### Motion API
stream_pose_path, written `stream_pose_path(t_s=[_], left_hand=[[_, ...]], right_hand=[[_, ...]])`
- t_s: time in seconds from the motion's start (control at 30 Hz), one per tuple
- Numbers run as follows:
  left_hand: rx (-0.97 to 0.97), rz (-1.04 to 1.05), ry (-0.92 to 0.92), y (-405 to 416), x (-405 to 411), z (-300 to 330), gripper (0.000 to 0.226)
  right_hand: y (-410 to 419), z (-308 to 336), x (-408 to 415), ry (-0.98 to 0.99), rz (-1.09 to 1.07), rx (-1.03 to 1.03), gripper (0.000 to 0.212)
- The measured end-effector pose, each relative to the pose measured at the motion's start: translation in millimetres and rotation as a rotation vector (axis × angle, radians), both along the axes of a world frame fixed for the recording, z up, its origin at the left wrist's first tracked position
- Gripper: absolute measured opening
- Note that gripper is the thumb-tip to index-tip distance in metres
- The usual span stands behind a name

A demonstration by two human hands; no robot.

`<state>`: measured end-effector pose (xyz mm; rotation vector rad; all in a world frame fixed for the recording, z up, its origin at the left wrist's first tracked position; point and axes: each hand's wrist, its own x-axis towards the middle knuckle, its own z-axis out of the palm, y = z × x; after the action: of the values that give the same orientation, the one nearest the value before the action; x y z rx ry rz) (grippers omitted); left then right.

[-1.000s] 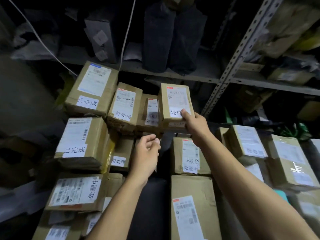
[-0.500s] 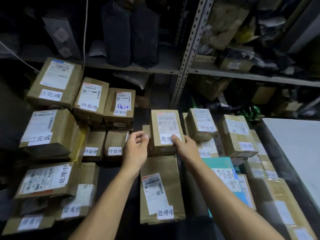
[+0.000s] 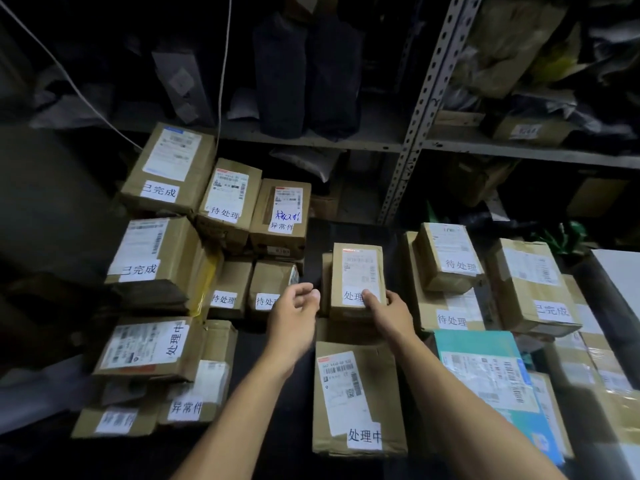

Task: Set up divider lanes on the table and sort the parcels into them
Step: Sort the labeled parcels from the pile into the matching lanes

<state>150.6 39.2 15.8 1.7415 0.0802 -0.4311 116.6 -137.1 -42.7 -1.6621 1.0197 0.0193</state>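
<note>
Left side, brown parcels stacked on the dark table (image 3: 266,393), one marked 已完成 (image 3: 162,261). The left hand (image 3: 294,315) hovers with loose, curled fingers, gripping nothing, just beside the small parcel (image 3: 358,278). The right hand (image 3: 389,313) pinches that parcel's near edge, thumb on its label. It sits above a 处理中 parcel (image 3: 356,396). Further right, a teal mailer (image 3: 485,372).

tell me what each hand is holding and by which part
The right hand holds the small cardboard parcel by its near bottom edge, thumb over the label. The left hand holds nothing.
</note>
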Motion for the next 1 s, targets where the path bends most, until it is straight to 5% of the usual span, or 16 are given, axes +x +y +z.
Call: stream_pose_path(t_s=[0.07,0.13,0.23,0.53,0.7,0.83,0.9,1.0], left_hand=[[0.009,0.006,-0.014,5.1,7.1,0.7,0.022],[-0.018,0.031,-0.013,10.7,16.2,1.9,0.022],[-0.043,0.073,-0.031,22.5,29.7,5.4,0.016],[0.029,0.267,-0.203,111.9,83.8,35.7,0.018],[0.348,0.530,-0.405,195.2,126.4,44.2,0.031],[0.453,0.412,-0.091,242.3,154.4,19.0,0.057],[0.339,0.293,0.041,248.5,156.1,4.9,0.052],[0.235,0.302,0.005,247.5,149.1,-3.1,0.034]], right_hand=[[1.4,6.2,2.0,0.023,0.017,-0.066,0.065],[3.3,16.0,8.8,0.023,0.026,-0.350,0.066],[20.6,44.5,28.2,-0.173,0.048,-0.600,0.055],[132.5,90.0,116.4,-0.276,0.486,-0.269,0.053],[217.9,87.7,150.2,-0.230,0.641,-0.130,0.064],[261.2,82.0,163.4,-0.139,0.669,-0.070,0.057],[272.5,74.5,165.2,-0.140,0.669,-0.060,0.051],[278.9,61.9,164.8,-0.181,0.653,-0.038,0.050]])
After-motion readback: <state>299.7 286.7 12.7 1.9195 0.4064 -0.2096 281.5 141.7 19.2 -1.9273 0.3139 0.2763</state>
